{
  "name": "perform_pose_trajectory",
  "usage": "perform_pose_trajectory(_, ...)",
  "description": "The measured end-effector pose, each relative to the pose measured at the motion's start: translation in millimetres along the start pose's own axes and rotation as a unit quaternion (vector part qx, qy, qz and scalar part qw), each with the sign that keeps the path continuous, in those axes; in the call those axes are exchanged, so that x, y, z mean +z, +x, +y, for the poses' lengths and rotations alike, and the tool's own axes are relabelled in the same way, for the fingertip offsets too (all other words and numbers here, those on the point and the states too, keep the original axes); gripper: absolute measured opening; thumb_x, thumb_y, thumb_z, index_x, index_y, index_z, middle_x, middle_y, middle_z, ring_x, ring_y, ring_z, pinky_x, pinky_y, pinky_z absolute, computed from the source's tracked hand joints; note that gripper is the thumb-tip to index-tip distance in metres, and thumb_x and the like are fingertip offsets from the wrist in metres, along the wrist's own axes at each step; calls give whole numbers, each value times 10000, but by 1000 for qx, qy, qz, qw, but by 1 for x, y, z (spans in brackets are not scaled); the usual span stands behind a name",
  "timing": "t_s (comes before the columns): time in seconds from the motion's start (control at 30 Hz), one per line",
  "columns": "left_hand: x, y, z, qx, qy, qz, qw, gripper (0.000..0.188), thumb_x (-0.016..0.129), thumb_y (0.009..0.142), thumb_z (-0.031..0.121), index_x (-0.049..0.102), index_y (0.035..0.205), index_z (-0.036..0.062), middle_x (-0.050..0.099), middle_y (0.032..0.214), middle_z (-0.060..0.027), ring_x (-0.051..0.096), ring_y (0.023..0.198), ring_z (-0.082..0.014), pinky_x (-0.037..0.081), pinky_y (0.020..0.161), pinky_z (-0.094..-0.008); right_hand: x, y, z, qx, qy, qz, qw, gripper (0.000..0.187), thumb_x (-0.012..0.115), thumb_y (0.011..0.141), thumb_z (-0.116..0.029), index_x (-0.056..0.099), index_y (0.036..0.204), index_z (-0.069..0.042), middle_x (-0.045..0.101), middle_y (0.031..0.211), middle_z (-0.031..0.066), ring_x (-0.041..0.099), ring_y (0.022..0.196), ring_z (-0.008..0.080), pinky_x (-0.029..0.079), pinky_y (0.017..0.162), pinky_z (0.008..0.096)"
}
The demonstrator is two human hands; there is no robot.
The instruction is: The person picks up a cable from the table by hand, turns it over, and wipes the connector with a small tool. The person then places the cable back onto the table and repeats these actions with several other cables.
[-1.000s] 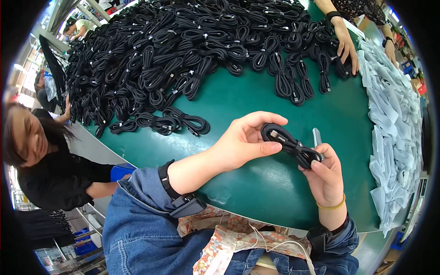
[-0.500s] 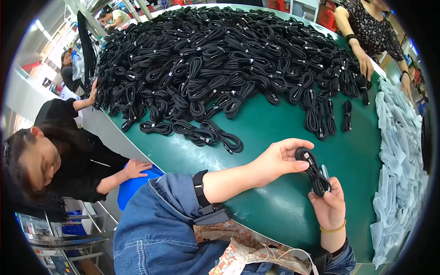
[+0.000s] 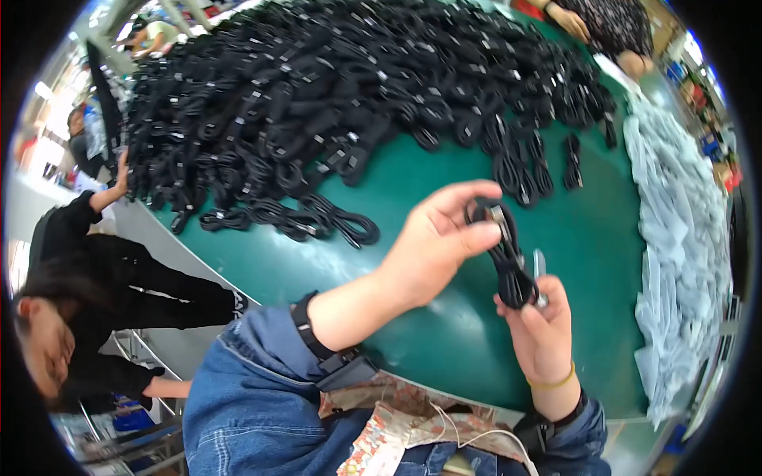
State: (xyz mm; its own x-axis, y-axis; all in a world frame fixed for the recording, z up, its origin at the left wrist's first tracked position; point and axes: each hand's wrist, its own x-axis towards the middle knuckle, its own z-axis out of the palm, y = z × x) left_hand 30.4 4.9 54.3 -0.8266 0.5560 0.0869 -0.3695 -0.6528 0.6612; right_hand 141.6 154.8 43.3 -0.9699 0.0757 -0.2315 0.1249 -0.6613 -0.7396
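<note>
A coiled black cable (image 3: 508, 255), folded into a bundle with a metal plug near its upper end, is held between my two hands above the green table (image 3: 591, 341). My left hand (image 3: 440, 234) pinches the upper end with thumb and fingers. The lower end sits in my right hand (image 3: 544, 325), its thumb and fingers closed round it. A slim, light grey piece (image 3: 539, 263) sticks up beside the right fingers; its kind cannot be made out. Both hands are bare, with dark bands at the wrists.
A large heap of bundled black cables (image 3: 317, 87) covers the table's far side; one lone bundle (image 3: 573, 163) lies apart. Pale translucent plastic bags (image 3: 683, 238) line the right edge. One co-worker (image 3: 87, 317) is at the left, another person's hand (image 3: 571, 22) at the far right.
The view has shifted, and both hands appear further left and higher with the cable still held. The left co-worker's hand has moved down, away from the table edge. The far-right person's hand has left the cables.
</note>
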Motion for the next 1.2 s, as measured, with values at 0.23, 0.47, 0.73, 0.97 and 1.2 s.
perform_pose_trajectory(0.23, 11, -7, -2, -20, -36, 15, 999, 440, 573, 742, 18, 406, 1148, 39, 544, 923, -40, 521, 840, -104, 428, 757, -251, 1, -8, -3, -29, -108, -86, 990, 285, 623, 673, 4, 403, 850, -40, 555, 870, 115, 563, 819, 220, 453, 777, 377)
perform_pose_trajectory(0.47, 12, -16, -1, -13, -65, -5, 998, 466, 592, 716, -28, 409, 1140, 37, 544, 912, -43, 525, 822, -96, 434, 756, -230, -1, -10, 6, 42, -95, -108, 989, 290, 651, 623, 71, 440, 786, -44, 552, 858, 113, 544, 822, 185, 433, 738, 303)
perform_pose_trajectory(0.73, 12, -17, 2, -34, -65, -40, 997, 488, 602, 693, -59, 408, 1133, 27, 541, 908, -43, 529, 816, -96, 449, 743, -227, -4, -11, 4, 35, -46, -174, 983, 304, 671, 595, 93, 458, 762, -43, 553, 816, 104, 523, 792, 152, 408, 691, 279)
perform_pose_trajectory(0.97, 12, -19, 2, -42, -67, -46, 996, 493, 604, 694, -55, 414, 1141, 25, 544, 913, -36, 529, 821, -92, 445, 747, -223, -1, -15, 5, 16, -60, -154, 986, 315, 685, 578, 92, 454, 750, -35, 555, 836, 134, 530, 769, 160, 415, 672, 283)
perform_pose_trajectory(1.2, 10, -15, 2, -34, -69, -93, 993, 492, 598, 712, -28, 409, 1163, 29, 545, 939, -34, 526, 831, -91, 434, 766, -224, 1, -12, 4, -13, -110, -139, 984, 328, 698, 560, 94, 449, 735, -29, 559, 844, 156, 540, 778, 174, 419, 681, 282)
